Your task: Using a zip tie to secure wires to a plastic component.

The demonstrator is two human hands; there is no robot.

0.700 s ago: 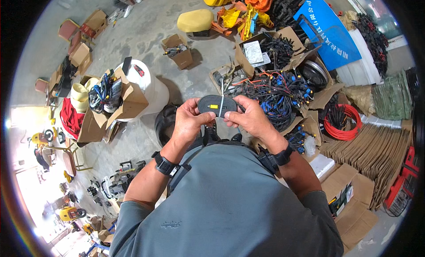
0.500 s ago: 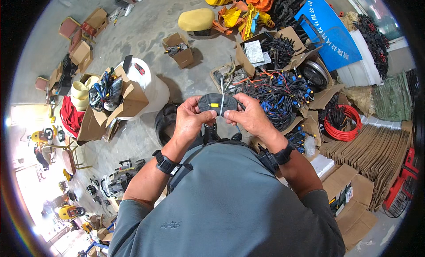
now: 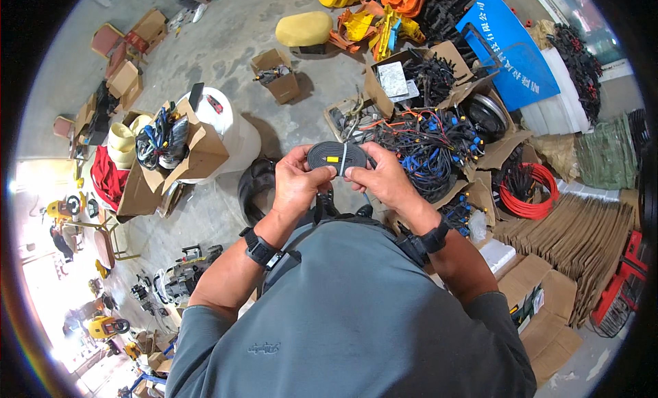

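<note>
Person wears a grey-blue long-sleeved shirt (image 3: 356,316) with small chest emblem, sleeves pushed up the forearms. Black wrist strap (image 3: 259,248) on left; black wristband (image 3: 426,240) on right. Hands bare.

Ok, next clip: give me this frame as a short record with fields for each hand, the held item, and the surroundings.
left hand: grips the left end of a folded black rubber tube
right hand: grips the right end
held item: folded black rubber tube, yellow patch on top, white tie around the middle
wrists: black bands on both
below hands: black tyre on the concrete floor
right side: box of black and blue cables, red hose coil
</note>
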